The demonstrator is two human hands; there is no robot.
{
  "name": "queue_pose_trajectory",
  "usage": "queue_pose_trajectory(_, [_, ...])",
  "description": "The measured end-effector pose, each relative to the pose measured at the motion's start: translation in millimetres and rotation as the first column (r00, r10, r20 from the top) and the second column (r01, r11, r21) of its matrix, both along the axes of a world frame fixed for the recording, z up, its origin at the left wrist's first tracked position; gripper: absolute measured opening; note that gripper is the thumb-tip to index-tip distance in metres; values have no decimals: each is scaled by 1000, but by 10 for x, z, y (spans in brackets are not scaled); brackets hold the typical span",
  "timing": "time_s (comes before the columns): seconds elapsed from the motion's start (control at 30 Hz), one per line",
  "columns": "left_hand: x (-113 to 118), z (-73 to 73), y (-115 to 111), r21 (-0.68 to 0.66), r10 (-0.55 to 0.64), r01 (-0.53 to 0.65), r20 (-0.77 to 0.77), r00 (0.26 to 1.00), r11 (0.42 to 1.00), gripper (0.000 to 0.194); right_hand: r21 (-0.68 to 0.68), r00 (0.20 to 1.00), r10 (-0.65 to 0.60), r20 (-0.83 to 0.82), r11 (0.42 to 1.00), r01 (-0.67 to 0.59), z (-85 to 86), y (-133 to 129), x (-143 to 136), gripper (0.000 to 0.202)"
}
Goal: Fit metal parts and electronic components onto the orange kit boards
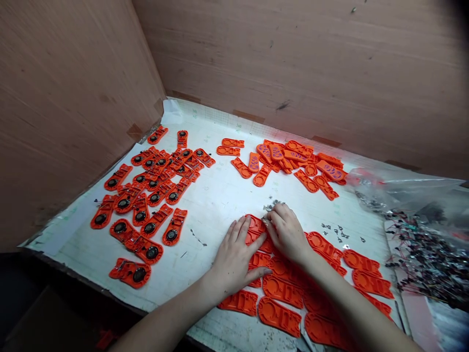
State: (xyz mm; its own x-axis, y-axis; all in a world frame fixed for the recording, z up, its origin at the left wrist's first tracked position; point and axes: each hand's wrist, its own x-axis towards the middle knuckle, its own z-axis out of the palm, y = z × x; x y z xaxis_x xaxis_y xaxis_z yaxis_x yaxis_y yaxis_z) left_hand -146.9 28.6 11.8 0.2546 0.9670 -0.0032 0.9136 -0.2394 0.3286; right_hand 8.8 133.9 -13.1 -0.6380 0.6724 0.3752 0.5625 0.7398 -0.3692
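Note:
Rows of orange plastic shells [280,315] lie hollow side up at the near middle of the table. My left hand [236,259] rests with its fingers spread on the shells at the left of these rows. My right hand [286,227] is closed, thumb and fingertips together, over the top shells; whatever it pinches is too small to make out. Right beyond its fingers lies a little pile of small metal pieces [273,204]. More metal pieces [339,232] are scattered to the right of that hand.
Orange shells with black round parts [150,183] cover the left side. Another heap of orange shells [293,159], some with purple print, lies at the back. On the right are wired components [432,259] and a clear plastic bag [406,188]. Wooden panels [293,63] stand behind and left.

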Motion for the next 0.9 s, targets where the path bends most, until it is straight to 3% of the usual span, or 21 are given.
queue_pose_trajectory(0.4, [7,21,5,-34,8,-8,2,1000,999,74,-100,997,18,-74,995,-25,8,38,25,11])
queue_pose_trajectory(0.57, [9,12,1,-33,9,-9,3,1000,999,74,-67,1000,28,1,997,-28,17,39,21,12])
queue_pose_trajectory(0.67, [11,19,3,-39,10,-10,4,1000,999,75,-66,999,18,-39,998,-20,2,8,-5,14])
queue_pose_trajectory(0.9, [18,22,7,-54,8,-8,1,1000,999,75,4,994,-95,-50,995,95,-68,-167,-131,23])
